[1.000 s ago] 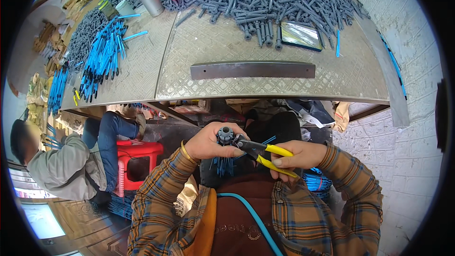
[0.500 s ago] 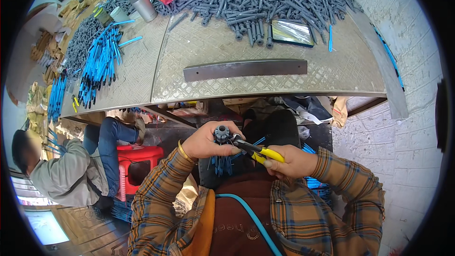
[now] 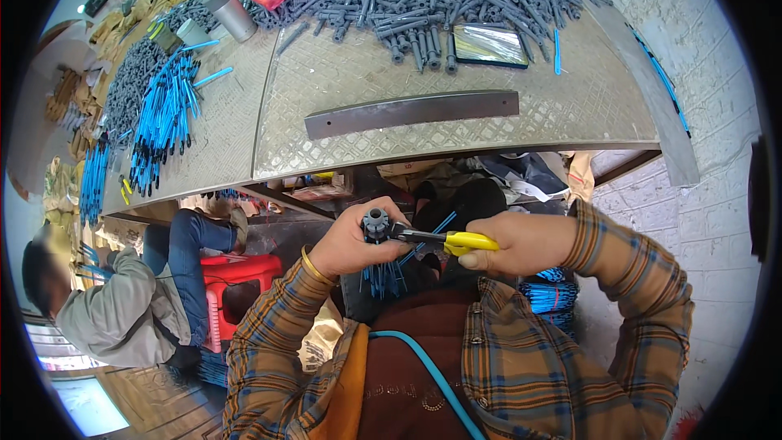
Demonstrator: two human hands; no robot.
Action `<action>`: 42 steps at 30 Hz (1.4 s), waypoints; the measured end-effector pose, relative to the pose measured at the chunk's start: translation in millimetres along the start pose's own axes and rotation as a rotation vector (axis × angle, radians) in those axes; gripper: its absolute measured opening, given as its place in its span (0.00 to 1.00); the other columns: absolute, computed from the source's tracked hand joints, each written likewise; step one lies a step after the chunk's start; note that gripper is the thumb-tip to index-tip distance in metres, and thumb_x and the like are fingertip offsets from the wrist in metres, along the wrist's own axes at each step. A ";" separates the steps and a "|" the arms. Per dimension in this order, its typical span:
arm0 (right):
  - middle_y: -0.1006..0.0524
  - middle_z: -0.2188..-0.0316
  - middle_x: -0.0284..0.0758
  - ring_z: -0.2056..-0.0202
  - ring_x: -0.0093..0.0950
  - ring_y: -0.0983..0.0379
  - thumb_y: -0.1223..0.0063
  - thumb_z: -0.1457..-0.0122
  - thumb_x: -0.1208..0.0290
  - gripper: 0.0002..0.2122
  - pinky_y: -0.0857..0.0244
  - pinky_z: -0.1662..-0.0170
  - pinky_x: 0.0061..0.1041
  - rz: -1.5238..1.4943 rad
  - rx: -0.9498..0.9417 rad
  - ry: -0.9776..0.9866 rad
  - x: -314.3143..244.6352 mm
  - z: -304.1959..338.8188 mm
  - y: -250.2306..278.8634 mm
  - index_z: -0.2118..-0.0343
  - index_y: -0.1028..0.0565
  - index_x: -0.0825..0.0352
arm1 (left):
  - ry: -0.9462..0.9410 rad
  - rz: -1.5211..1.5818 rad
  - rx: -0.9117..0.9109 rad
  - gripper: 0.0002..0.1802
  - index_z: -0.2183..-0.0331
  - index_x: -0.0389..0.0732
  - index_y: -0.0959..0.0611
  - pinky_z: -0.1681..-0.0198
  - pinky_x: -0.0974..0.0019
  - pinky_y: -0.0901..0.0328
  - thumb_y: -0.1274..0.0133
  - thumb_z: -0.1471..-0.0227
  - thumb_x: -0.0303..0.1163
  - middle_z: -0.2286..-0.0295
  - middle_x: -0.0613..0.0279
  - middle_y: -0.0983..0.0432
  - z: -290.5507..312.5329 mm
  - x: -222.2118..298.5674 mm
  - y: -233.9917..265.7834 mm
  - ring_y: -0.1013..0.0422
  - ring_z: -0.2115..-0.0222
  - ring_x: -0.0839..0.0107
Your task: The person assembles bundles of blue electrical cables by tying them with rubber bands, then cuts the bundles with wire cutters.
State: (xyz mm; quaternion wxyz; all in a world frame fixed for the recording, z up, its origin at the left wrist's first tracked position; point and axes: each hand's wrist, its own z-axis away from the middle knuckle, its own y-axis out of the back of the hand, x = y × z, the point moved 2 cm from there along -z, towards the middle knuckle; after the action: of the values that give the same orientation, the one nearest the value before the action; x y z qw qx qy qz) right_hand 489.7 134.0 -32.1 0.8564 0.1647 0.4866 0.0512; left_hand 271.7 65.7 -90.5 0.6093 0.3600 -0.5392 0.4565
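Note:
Over my lap, my left hand [image 3: 346, 243] is closed round a grey plastic tube [image 3: 375, 224] with a ribbed, hollow round end facing up. Thin blue strips [image 3: 381, 281] hang below that hand; how they join the tube is hidden. My right hand [image 3: 525, 243] grips yellow-handled pliers [image 3: 471, 242], their handles squeezed together. The metal jaws point left and reach the side of the tube's ribbed end. What exactly the jaws bite on is too small to make out.
Ahead stands a metal-topped table [image 3: 391, 143] with a flat dark bar [image 3: 411, 114], a heap of grey tubes [image 3: 456, 0] and a shiny tray [image 3: 490, 46]. Blue sticks [image 3: 167, 110] lie at left. A person [image 3: 122, 301] sits at left by a red stool [image 3: 232, 281]. Blue bundles [image 3: 550, 297] lie at right.
My right hand and the pliers have shifted right and up, and the handles have come together. My left hand has moved slightly up and left with the tube.

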 end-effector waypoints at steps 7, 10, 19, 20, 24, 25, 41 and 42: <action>0.27 0.77 0.45 0.74 0.42 0.29 0.56 0.44 0.59 0.17 0.37 0.71 0.35 0.318 0.030 -0.046 -22.6 -3.2 0.1 0.64 0.32 0.72 | -0.048 -0.082 0.132 0.18 0.66 0.37 0.27 0.64 0.74 0.38 0.42 0.65 0.23 0.72 0.64 0.28 -2.1 -2.0 1.5 0.33 0.70 0.79; 0.28 0.81 0.44 0.78 0.43 0.30 0.53 0.45 0.57 0.16 0.38 0.75 0.35 0.543 0.236 0.046 -17.6 -9.4 -10.2 0.68 0.33 0.69 | -0.051 0.009 0.085 0.22 0.62 0.36 0.27 0.63 0.73 0.37 0.42 0.65 0.22 0.70 0.62 0.27 -1.9 0.8 13.9 0.32 0.69 0.78; 0.28 0.79 0.42 0.77 0.38 0.29 0.54 0.44 0.58 0.16 0.37 0.73 0.32 0.122 0.139 0.168 -6.0 -17.8 -4.9 0.66 0.32 0.69 | -0.010 0.112 -0.058 0.28 0.55 0.36 0.30 0.62 0.73 0.36 0.43 0.64 0.21 0.69 0.62 0.27 2.4 3.0 32.0 0.31 0.68 0.76; 0.27 0.79 0.41 0.76 0.38 0.29 0.54 0.44 0.58 0.16 0.37 0.72 0.31 0.114 0.125 0.156 -8.4 -16.2 -3.1 0.66 0.32 0.70 | 0.004 0.105 -0.055 0.28 0.56 0.36 0.30 0.62 0.73 0.36 0.43 0.64 0.21 0.69 0.63 0.27 1.4 4.6 30.0 0.31 0.68 0.77; 0.27 0.79 0.42 0.75 0.37 0.29 0.54 0.44 0.59 0.15 0.37 0.72 0.30 0.126 0.105 0.118 -10.2 -11.5 5.7 0.66 0.31 0.70 | 0.066 0.063 -0.023 0.25 0.58 0.36 0.29 0.63 0.74 0.36 0.44 0.63 0.21 0.71 0.64 0.27 -6.0 7.1 16.8 0.31 0.70 0.78; 0.27 0.79 0.42 0.75 0.38 0.29 0.54 0.44 0.59 0.15 0.37 0.72 0.31 0.149 0.108 0.106 -8.7 -10.3 6.6 0.67 0.31 0.70 | 0.060 0.063 -0.031 0.25 0.58 0.36 0.29 0.63 0.74 0.36 0.44 0.63 0.21 0.71 0.64 0.27 -6.2 8.1 13.2 0.31 0.70 0.78; 0.27 0.76 0.44 0.72 0.42 0.29 0.46 0.52 0.57 0.16 0.36 0.70 0.36 0.461 0.977 -0.260 60.9 76.5 59.4 0.68 0.30 0.65 | -0.392 0.189 0.379 0.27 0.60 0.37 0.30 0.72 0.70 0.39 0.45 0.67 0.34 0.79 0.67 0.35 52.3 9.2 74.8 0.38 0.79 0.75; 0.27 0.75 0.44 0.72 0.42 0.29 0.45 0.52 0.58 0.16 0.35 0.70 0.36 0.536 1.065 -0.348 75.7 80.5 70.9 0.67 0.30 0.65 | -0.477 0.221 0.402 0.27 0.59 0.37 0.31 0.74 0.70 0.42 0.44 0.64 0.36 0.80 0.68 0.38 66.0 15.3 81.2 0.40 0.80 0.74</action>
State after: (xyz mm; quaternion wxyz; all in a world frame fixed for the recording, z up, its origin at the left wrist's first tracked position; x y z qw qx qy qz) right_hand 602.8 200.8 -32.4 0.6809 0.6918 0.2401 -0.0128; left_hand 173.4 33.1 -69.2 0.3292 0.5092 -0.6015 0.5201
